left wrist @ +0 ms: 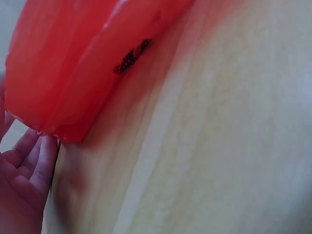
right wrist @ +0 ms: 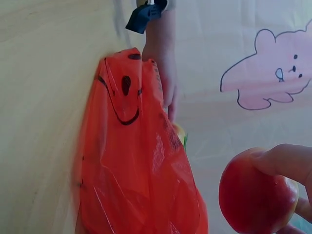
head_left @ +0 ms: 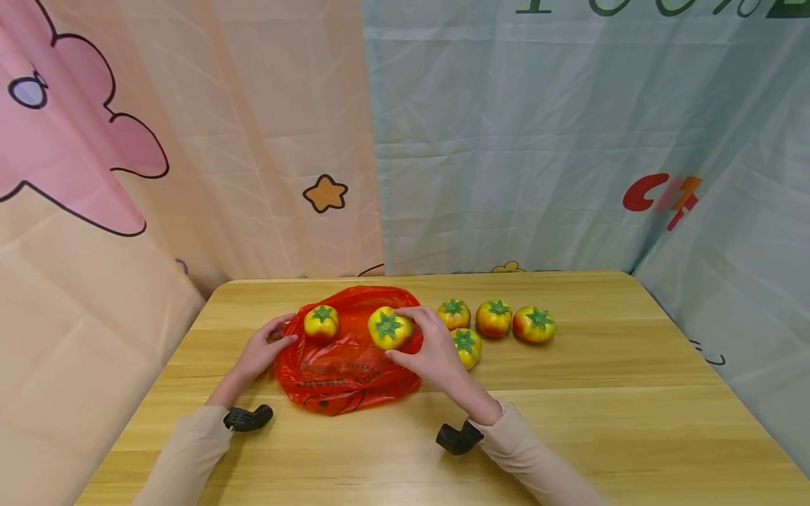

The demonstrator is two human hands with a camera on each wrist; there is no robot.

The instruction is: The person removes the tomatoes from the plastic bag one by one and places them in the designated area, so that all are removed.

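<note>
A red plastic bag (head_left: 354, 355) with dark printing lies spread on the table. My left hand (head_left: 258, 353) holds its left edge, thumb and fingers at the plastic; in the left wrist view, the fingers (left wrist: 45, 158) are at the bag's lower edge. My right hand (head_left: 436, 348) grips a yellow-and-red tomato (head_left: 387, 327) with a green star-shaped top, between thumb and fingers, over the bag's right part. From the right wrist view, the red underside of this tomato (right wrist: 251, 192) shows beside the bag (right wrist: 141, 161). Another tomato (head_left: 321, 322) sits on the bag's left part.
Several more tomatoes (head_left: 493, 318) stand on the wooden table (head_left: 569, 414) to the right of the bag, one (head_left: 467, 346) partly hidden by the right hand. Printed cloth (head_left: 481, 154) hangs behind the table and at both sides. Each wrist carries a black camera mount (head_left: 458, 438).
</note>
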